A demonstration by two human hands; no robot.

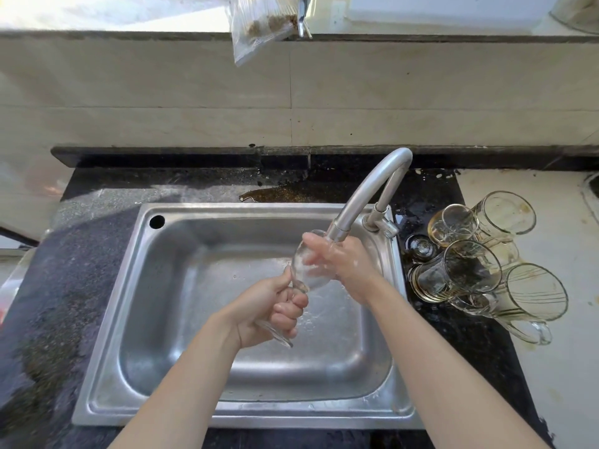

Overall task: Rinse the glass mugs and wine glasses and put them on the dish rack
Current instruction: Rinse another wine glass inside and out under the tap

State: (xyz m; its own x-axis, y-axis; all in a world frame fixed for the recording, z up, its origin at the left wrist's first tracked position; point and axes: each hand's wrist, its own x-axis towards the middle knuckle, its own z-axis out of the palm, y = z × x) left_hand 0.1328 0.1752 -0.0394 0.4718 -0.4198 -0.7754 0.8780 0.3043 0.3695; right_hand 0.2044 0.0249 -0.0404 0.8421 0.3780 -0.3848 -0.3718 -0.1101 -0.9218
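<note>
A clear wine glass [303, 270] is held tilted over the steel sink [181, 286], its bowl under the tap spout [338, 233]. My left hand [275, 311] is closed around its stem, with the foot sticking out below the fist. My right hand [340, 262] wraps the bowl, fingers across its rim and side, wet under the spout. On the counter to the right stand several glass mugs [531, 296] and glasses [452, 223] with yellowish residue, clustered close together. No dish rack is in view.
The curved tap [379, 186] rises from the sink's back right corner. Dark granite counter [58, 286] lies left of the sink. A puddle [278, 194] sits behind the basin. A plastic bag [259, 27] hangs from the ledge above.
</note>
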